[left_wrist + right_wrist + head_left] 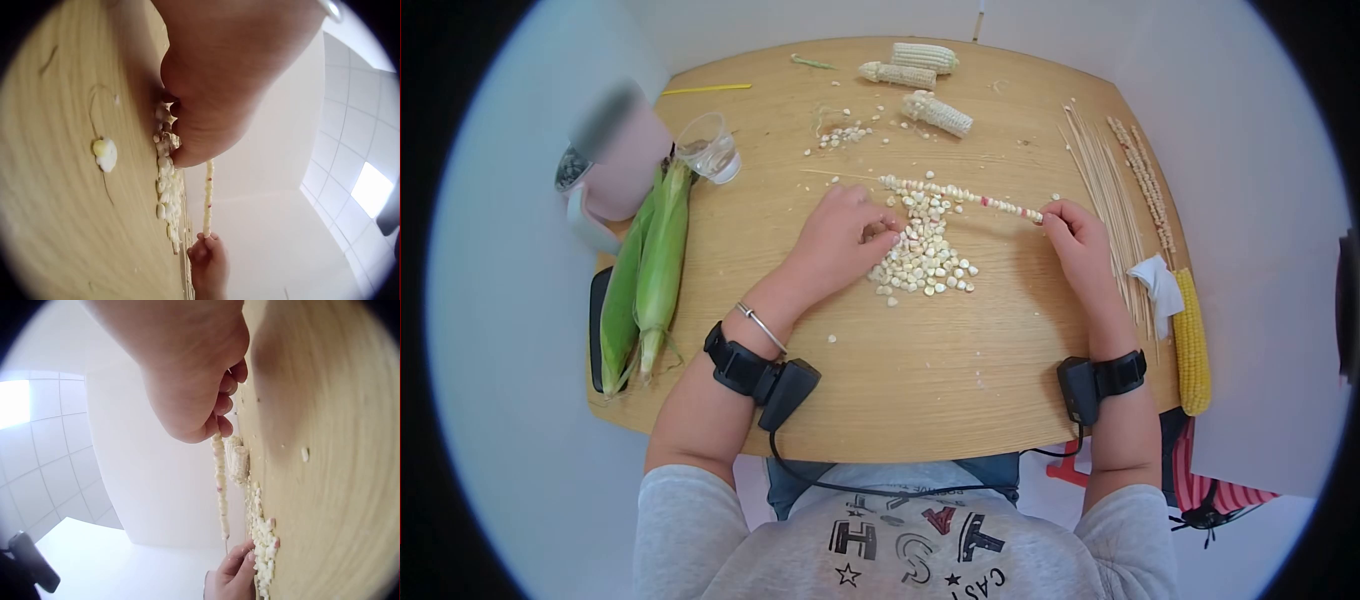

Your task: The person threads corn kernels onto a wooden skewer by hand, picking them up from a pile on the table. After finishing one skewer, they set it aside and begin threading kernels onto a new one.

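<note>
Several pale kernels lie in a loose pile (925, 262) on the wooden table. A thin skewer strung with kernels (960, 193), a few of them reddish, is held above the pile, its bare tip pointing left. The right hand (1080, 245) pinches its right end between thumb and fingers, also seen in the right wrist view on the strung skewer (220, 481). At the pile's left edge the left hand (845, 238) has bent, relaxed fingers touching kernels (169, 194); whether a kernel sits between the fingertips is hidden.
Stripped cobs (938, 113) and scattered kernels lie at the back. Green husked corn (662, 260), a clear cup (710, 150) and a pink mug (625, 160) stand or lie left. Bare skewers (1105, 190), strung skewers (1140, 180), tissue (1160, 290) and a yellow cob (1191, 345) are right.
</note>
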The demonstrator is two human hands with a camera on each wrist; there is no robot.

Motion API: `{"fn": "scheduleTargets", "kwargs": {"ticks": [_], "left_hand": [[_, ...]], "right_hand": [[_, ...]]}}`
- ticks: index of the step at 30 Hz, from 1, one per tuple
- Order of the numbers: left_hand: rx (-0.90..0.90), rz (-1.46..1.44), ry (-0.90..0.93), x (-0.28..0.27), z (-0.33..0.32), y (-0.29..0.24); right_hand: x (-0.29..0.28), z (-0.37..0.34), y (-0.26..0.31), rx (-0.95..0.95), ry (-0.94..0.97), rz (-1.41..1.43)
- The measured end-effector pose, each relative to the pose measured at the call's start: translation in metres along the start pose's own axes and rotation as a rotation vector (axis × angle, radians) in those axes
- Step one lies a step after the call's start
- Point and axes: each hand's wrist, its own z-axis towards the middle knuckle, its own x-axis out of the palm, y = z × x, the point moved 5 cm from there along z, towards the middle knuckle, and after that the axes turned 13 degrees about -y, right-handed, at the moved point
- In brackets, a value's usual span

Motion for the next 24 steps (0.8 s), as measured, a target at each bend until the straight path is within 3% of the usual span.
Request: {"fn": "scheduleTargets", "kwargs": {"ticks": [7,16,20,22,23,24], "left_hand": [[-0.089,-0.105,-0.048,0.001,0.001,0.007],[0.029,-0.055,-0.021,0.0,0.0,-0.004],[-0.014,-0.074,0.0,0.003,0.0,0.001],[-0.296,-0.339,-0.04,0.005,-0.002,0.015],[-0.298,-0.338,-0.043,0.005,-0.003,0.017],[-0.452,-0.495,-0.101,0.004,-0.004,0.025]], "right_hand": [[-0.001,0.0,0.0,0.006,-0.001,-0.003],[-0.001,0.0,0.002,-0.025,-0.002,-0.046],[-0.002,0.001,0.0,-0.009,0.002,-0.03],[-0.002,0.002,-0.005,-0.035,-0.007,-0.025],[-0.002,0.002,-0.004,-0.037,-0.003,-0.025],[-0.002,0.002,-0.004,-0.021,-0.008,-0.032]]}}
